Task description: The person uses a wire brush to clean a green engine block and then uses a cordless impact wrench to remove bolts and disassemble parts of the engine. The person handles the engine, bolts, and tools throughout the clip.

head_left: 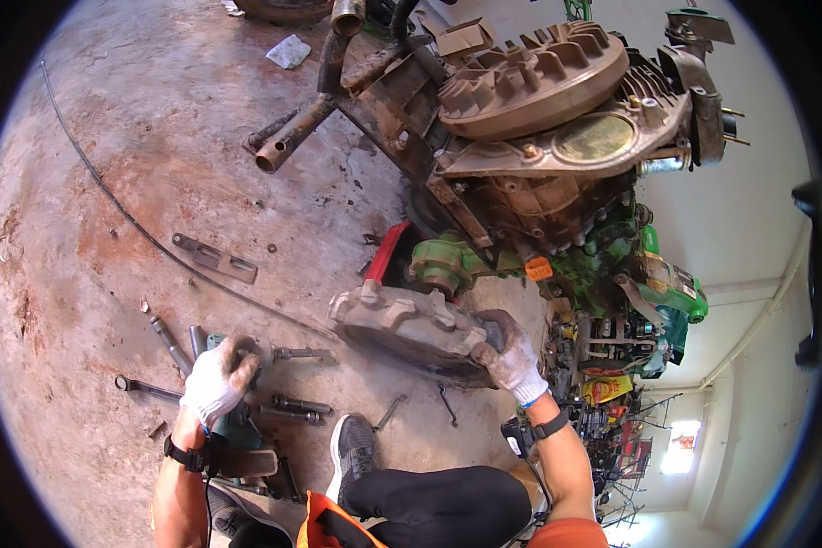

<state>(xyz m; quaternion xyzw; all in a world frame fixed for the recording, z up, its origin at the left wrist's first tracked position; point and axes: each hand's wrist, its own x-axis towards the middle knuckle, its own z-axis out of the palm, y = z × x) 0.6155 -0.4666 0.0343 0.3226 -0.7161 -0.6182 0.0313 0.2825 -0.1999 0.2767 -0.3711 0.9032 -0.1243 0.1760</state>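
My left hand (219, 382), in a white glove, is closed around a teal power tool (237, 435) with a long socket fitted at its nose. Around it on the concrete lie loose sockets (292, 408) and a ring wrench (146, 386). My right hand (512, 359), gloved too, grips the right edge of a grey cast wheel-like part (402, 324) below a green hub (437, 266). A red bracket (385, 251) rises behind the part's left side.
A rusty engine (557, 183) with a finned flywheel fills the upper right. Pipes (292, 132) jut left from it. A cable (137, 222), a slotted plate (215, 258) and small hardware lie on the floor (82, 301). More green machinery (662, 283) stands rightward.
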